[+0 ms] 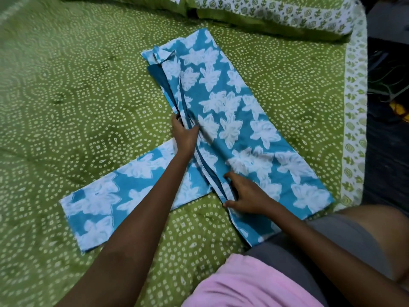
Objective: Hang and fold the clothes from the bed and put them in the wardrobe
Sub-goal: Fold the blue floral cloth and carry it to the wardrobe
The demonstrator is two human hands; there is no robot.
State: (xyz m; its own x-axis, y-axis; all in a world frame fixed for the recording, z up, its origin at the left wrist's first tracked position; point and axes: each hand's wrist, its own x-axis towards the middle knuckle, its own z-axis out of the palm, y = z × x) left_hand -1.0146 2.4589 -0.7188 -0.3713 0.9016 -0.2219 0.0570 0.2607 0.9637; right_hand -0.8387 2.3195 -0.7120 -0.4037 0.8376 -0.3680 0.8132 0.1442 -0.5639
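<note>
A: Item one, far left: green bedspread, dotted print, covering the bed.

B: Next along?

A: Blue floral garment, laid flat on the bedspread. A sleeve sticks out toward the lower left. The body's long axis runs from the upper middle down to the lower right, toward the person.

B: Hands?

A: Left hand, apart from the other, fingers curled around the folded edge at mid-length. Right hand, nearer the person, spread on the same edge lower down, pressing rather than pinching; blur hides the fingertips.

B: So which matters for the next fold?

A: Probably the sleeve. It lies left of both hands, crosswise to the body, under the left forearm. The left hand is nearer it.

B: Right side?

A: Patterned pillows at the top, pink cloth at the bottom edge.
</note>
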